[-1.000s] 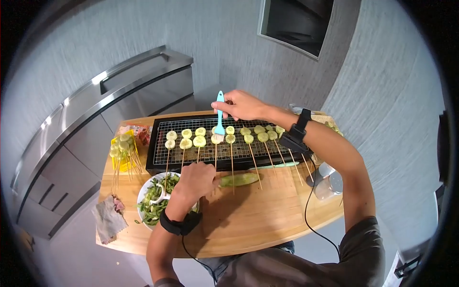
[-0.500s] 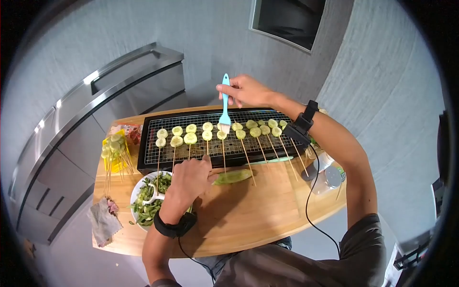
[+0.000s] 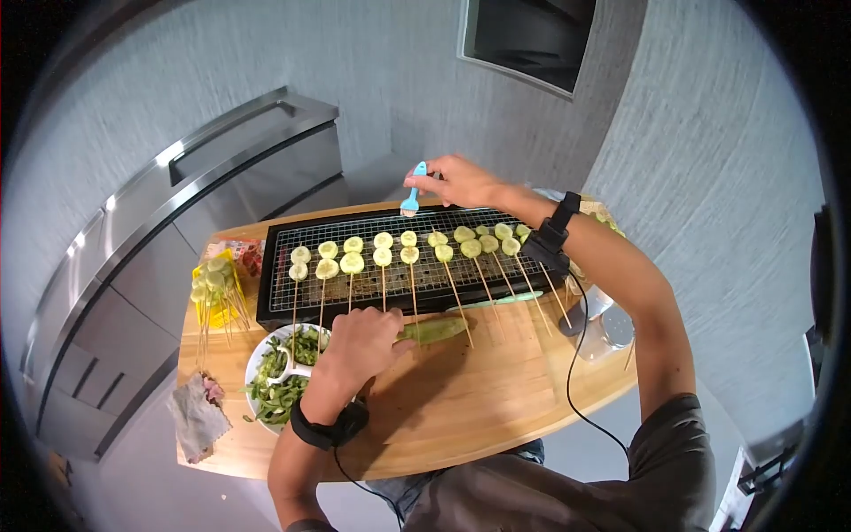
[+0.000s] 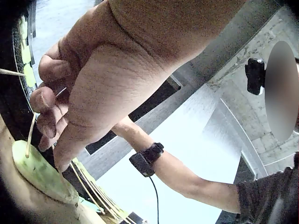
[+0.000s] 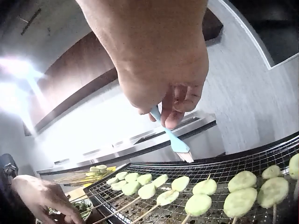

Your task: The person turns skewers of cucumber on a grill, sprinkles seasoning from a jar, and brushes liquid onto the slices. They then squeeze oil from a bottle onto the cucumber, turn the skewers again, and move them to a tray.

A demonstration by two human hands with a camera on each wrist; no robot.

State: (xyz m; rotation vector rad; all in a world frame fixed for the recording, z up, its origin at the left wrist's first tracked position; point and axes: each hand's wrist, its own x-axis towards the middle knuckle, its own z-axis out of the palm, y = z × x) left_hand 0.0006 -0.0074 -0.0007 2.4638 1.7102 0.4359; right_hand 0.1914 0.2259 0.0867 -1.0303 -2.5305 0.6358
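My right hand (image 3: 459, 181) pinches a light-blue basting brush (image 3: 417, 182) by its handle; the pale bristles (image 5: 185, 157) hang just above the far side of the grill rack. Cucumber-slice skewers (image 3: 383, 250) lie in a row across the wire rack (image 3: 434, 275), their sticks jutting over the near edge. At that edge my left hand (image 3: 361, 344) has its fingers curled round one skewer's stick, a thin bit of which shows between the fingers (image 4: 43, 99) in the left wrist view. Beside this hand, a long green cucumber piece (image 3: 439, 330) rests on the table.
A white bowl (image 3: 254, 365) of chopped greens stands partly behind my left forearm. Farther left are more skewers in a yellow container (image 3: 227, 308) and a crumpled cloth (image 3: 197, 417). Clear jars (image 3: 613, 330) stand at the right; a cable (image 3: 576, 363) hangs from my right wrist.
The brush has lifted off the cucumber slices and moved toward the grill's far edge. The left hand's fingers, one of them extended half a second ago, are now curled in.
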